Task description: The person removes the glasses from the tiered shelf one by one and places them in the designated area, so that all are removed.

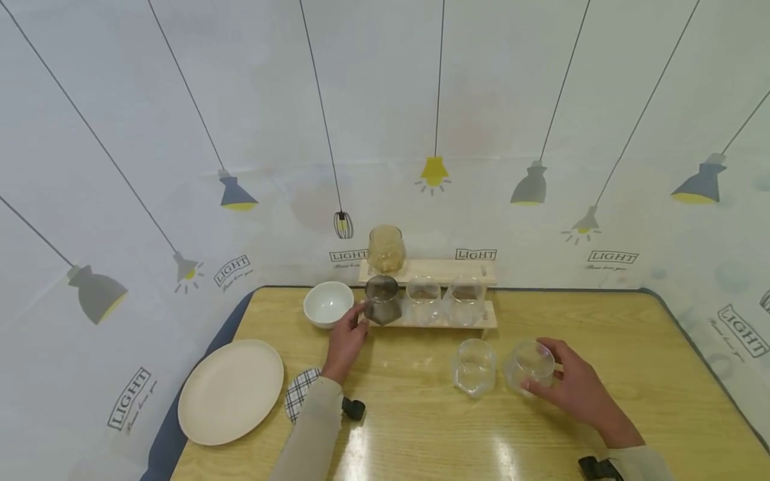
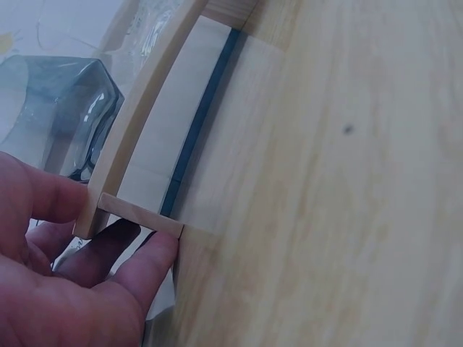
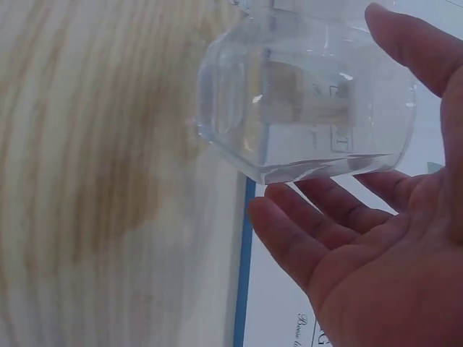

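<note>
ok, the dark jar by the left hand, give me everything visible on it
The dark jar is smoky grey glass, see-through, with faceted sides and a wide round mouth. It stands upright at the left end of the lower shelf of the wooden rack, first in a row with two clear jars. The left hand reaches to it, fingertips at its left side; contact looks likely but a firm grip can't be confirmed. What it contains is unclear.

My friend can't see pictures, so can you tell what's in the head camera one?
A person's left hand touches a dark jar on a wooden rack, while the right hand holds a clear jar on a wooden table. Another clear jar, a white bowl and a plate sit nearby.
</note>
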### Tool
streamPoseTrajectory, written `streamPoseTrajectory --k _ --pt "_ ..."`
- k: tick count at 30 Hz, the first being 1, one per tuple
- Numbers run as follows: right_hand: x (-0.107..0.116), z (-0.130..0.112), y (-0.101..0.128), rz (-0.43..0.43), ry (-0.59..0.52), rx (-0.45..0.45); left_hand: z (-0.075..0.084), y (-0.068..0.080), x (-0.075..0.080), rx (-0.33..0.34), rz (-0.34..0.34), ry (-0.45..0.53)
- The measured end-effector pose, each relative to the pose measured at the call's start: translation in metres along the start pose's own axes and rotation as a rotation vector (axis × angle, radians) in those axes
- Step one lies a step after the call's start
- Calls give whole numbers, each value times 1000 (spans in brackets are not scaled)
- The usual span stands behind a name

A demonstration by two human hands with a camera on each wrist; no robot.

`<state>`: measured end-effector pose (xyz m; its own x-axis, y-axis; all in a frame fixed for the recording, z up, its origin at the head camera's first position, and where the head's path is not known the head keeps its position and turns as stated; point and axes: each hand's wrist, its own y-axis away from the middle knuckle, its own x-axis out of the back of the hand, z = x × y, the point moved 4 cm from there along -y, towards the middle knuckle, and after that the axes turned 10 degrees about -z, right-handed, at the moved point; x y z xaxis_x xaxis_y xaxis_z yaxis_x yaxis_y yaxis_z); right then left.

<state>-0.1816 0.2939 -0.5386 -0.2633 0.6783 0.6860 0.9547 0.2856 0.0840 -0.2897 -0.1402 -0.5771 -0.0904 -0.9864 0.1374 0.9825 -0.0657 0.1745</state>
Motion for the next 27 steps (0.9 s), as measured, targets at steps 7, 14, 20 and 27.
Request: streamPoseTrajectory --k 7,14,20,27 --pt "11 -14 -3 29 30 47 2 0 1 -1 9 6" --pt "21 -27 -9 58 29 88 -1 -1 -1 9 3 14" --pt "26 -44 -21 126 30 148 3 1 -2 3 6 19" --pt "31 -70 -37 195 21 194 1 1 -1 -10 28 -34"
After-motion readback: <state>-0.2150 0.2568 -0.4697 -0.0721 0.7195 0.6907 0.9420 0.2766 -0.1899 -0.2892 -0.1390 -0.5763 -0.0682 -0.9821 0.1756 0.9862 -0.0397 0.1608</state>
